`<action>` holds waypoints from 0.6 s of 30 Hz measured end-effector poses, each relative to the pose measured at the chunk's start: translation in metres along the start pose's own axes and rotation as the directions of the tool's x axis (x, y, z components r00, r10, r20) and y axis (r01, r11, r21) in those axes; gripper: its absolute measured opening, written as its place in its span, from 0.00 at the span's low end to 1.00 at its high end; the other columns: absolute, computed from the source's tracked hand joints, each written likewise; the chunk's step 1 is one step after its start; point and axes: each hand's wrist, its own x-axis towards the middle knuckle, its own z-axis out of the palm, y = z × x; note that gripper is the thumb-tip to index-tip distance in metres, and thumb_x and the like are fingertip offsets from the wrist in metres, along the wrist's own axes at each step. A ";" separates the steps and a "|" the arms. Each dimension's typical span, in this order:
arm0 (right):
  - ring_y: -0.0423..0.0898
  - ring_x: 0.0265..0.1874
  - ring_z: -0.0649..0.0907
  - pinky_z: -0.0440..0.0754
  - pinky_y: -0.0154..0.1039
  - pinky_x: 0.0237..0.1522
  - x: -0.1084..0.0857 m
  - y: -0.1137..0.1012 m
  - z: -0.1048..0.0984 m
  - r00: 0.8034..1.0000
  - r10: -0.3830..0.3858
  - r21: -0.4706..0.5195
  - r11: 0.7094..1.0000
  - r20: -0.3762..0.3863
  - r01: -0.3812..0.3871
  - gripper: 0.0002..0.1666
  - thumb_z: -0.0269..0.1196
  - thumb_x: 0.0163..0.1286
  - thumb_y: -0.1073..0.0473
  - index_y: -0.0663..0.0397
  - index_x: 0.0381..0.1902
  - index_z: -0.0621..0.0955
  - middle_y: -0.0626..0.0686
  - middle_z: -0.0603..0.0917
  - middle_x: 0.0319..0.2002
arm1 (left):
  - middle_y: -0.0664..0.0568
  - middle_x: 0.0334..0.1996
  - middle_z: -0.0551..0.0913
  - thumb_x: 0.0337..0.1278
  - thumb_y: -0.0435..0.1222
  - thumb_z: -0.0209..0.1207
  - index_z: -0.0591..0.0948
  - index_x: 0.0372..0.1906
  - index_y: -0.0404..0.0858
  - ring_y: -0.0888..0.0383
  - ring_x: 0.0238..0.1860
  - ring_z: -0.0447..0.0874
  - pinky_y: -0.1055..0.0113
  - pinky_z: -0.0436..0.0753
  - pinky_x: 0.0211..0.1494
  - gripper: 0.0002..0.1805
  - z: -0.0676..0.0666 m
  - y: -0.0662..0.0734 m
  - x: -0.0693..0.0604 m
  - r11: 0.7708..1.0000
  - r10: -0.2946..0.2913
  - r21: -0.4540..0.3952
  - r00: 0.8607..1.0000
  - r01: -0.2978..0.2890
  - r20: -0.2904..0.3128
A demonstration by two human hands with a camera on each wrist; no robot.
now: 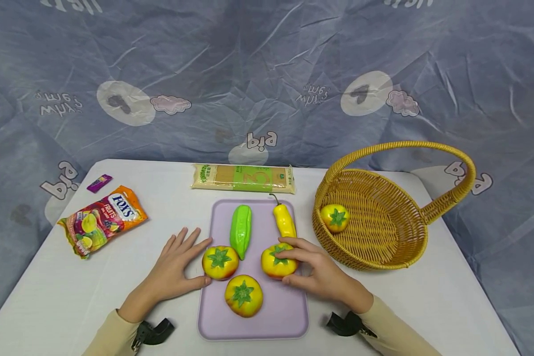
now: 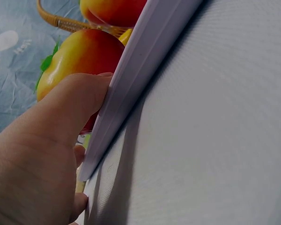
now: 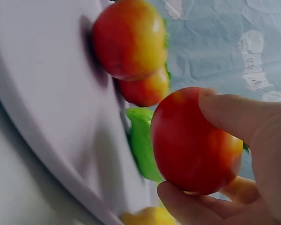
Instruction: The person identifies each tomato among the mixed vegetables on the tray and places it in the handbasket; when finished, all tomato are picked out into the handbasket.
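My right hand point(image 1: 322, 272) grips a yellow-red fruit point(image 1: 272, 264) with a green leafy top over the right part of the lilac tray point(image 1: 285, 316). In the right wrist view, thumb and fingers hold this fruit point(image 3: 192, 145) clear of the tray. My left hand point(image 1: 173, 272) lies at the tray's left edge, fingers spread, its thumb touching the rim in the left wrist view. Beside it on the tray sits a second fruit point(image 1: 220, 263), with a third point(image 1: 244, 295) nearer the front. A green star-fruit-like piece point(image 1: 241, 230) and a yellow pepper point(image 1: 285, 221) lie farther back.
A wicker basket point(image 1: 382, 257) with a tall handle stands right of the tray, one similar fruit point(image 1: 335, 218) inside. Behind the tray lies a noodle pack point(image 1: 244, 178). At the left are a candy bag point(image 1: 104, 220) and a small purple wrapped sweet point(image 1: 100, 183).
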 end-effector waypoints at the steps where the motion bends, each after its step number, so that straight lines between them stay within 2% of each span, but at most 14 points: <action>1: 0.55 0.62 0.83 0.79 0.39 0.66 0.000 0.000 -0.002 1.000 -0.007 -0.008 1.000 -0.006 0.007 0.28 0.79 0.53 0.58 0.46 0.54 0.86 0.61 0.82 0.63 | 0.38 0.77 0.65 0.45 0.60 0.70 0.74 0.72 0.51 0.28 0.78 0.54 0.27 0.52 0.76 0.46 0.000 0.000 0.000 1.000 -0.001 0.000 1.000 0.001 0.001; 5: 0.55 0.61 0.83 0.77 0.30 0.66 0.001 0.001 -0.011 0.999 -0.027 -0.018 0.999 -0.030 0.027 0.28 0.80 0.53 0.59 0.47 0.54 0.86 0.61 0.82 0.62 | 0.38 0.77 0.65 0.45 0.60 0.70 0.74 0.73 0.51 0.28 0.78 0.54 0.27 0.52 0.76 0.46 0.000 0.000 0.000 1.000 -0.004 -0.001 1.000 0.004 0.005; 10: 0.56 0.60 0.83 0.73 0.20 0.62 0.001 0.001 -0.026 0.997 -0.013 -0.031 0.999 -0.070 0.011 0.29 0.80 0.51 0.62 0.48 0.54 0.86 0.61 0.82 0.62 | 0.38 0.77 0.65 0.45 0.60 0.70 0.74 0.73 0.51 0.28 0.79 0.54 0.27 0.52 0.76 0.46 0.000 0.001 0.000 1.000 -0.005 -0.002 1.000 0.005 0.006; 18: 0.44 0.66 0.79 0.71 0.19 0.64 -0.002 0.003 -0.048 0.989 0.009 -0.024 1.000 -0.149 -0.013 0.33 0.80 0.46 0.69 0.52 0.53 0.86 0.63 0.82 0.62 | 0.38 0.77 0.65 0.45 0.60 0.70 0.74 0.73 0.51 0.29 0.79 0.54 0.27 0.52 0.76 0.46 -0.001 0.002 0.000 1.000 -0.006 0.000 1.000 0.006 0.011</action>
